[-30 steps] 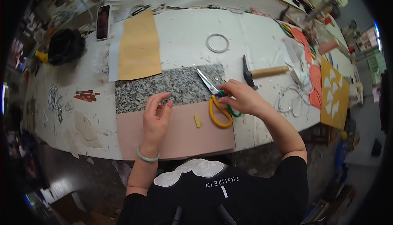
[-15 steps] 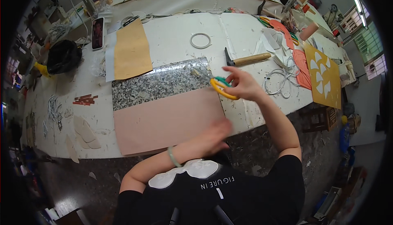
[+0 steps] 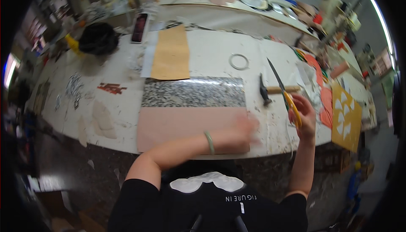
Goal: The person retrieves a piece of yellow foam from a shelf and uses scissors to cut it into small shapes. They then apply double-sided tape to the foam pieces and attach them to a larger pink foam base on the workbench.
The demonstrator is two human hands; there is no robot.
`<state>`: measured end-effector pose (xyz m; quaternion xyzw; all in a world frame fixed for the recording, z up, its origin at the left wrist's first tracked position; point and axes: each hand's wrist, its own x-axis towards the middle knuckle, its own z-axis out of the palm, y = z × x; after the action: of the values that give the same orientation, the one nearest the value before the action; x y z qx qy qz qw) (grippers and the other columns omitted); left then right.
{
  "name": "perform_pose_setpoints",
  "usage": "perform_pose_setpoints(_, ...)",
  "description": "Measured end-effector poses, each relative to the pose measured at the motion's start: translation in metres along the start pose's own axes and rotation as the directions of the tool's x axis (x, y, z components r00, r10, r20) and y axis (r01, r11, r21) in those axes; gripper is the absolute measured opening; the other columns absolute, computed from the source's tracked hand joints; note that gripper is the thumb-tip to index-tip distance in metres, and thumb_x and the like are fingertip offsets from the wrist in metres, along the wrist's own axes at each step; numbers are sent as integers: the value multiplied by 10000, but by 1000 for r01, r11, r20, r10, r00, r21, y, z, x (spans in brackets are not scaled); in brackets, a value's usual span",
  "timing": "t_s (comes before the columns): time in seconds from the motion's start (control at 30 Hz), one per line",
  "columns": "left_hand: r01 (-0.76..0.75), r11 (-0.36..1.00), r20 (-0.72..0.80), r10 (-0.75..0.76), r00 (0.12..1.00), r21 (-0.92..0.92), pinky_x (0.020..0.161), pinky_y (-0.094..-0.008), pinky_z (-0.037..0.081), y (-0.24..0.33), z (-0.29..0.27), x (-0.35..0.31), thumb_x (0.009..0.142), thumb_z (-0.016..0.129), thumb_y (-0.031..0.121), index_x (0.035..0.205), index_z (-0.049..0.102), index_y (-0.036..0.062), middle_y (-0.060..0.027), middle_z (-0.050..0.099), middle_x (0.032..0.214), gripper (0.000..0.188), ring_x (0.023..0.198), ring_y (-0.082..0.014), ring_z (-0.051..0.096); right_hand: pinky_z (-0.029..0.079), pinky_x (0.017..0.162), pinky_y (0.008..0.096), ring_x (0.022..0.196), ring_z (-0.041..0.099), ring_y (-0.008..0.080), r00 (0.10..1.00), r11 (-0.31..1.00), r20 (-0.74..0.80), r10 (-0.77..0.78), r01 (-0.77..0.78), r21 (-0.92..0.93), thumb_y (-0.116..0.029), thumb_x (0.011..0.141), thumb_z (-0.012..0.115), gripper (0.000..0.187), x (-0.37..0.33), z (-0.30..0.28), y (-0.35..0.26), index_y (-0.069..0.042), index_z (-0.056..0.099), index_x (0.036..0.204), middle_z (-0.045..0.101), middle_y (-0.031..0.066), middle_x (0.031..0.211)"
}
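Note:
In my right hand (image 3: 306, 114), at the table's right front, a pair of scissors (image 3: 284, 89) with yellow and green handles is gripped. Its blades look closed together and point up and away from me. A hammer (image 3: 281, 89) with a wooden handle lies just behind it. My left hand (image 3: 246, 131) is over the right end of a pink sheet (image 3: 182, 124), smeared by motion, so its fingers cannot be read. The sheet covers the near part of a speckled grey stone slab (image 3: 192, 94). Whether the left hand touches the sheet is unclear.
Behind the slab lie a tan sheet (image 3: 171, 54), a phone (image 3: 140, 28) and a metal ring (image 3: 240, 61). Red-brown strips (image 3: 112, 88) and pale cut pieces (image 3: 102, 120) are at the left. A yellow board (image 3: 346, 118) with white pieces stands at the right edge.
The scissors have swung from lying over the slab to pointing upward, and my right hand has moved right, away from the slab. My left hand stays near the sheet's right end. The view has shifted.

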<state>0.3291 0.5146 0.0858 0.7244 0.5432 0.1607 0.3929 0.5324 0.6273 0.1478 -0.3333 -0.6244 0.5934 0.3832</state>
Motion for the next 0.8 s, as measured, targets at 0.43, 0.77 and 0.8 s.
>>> perform_pose_setpoints(0.43, -179, 964, -732, -24, 680, -197, 839, -372, 476, -53, -21, -171, 834, 633, 82, 1304, 434, 57, -111, 591, 1050, 510, 911, -263, 587, 456, 574, 214, 619, 528, 61, 973, 846, 149, -177, 228, -482, -110, 774, 695, 286, 105, 144, 90, 25, 625, 1018, 633, 32, 821)
perform_pose_setpoints(0.77, 860, 410, -947, -228, -226, -304, 986, -461, 326, -239, -47, -386, 847, 595, 439, 1159, 540, -48, -216, 493, 1206, 581, 1160, -378, 381, 469, 715, 356, 762, 582, 258, 909, 543, 143, -391, 353, -762, -207, 779, 673, 268, 233, 206, 156, -5, 636, 951, 621, 144, 919)
perform_pose_setpoints(0.8, 898, 301, -935, -252, -248, -320, 994, -460, 321, -247, -48, -398, 846, 580, 476, 1182, 528, -55, -223, 482, 1227, 631, 1180, -379, 366, 467, 733, 363, 792, 586, 273, 908, 517, 155, -389, 354, -780, -206, 786, 664, 263, 235, 209, 159, -4, 633, 952, 618, 153, 936)
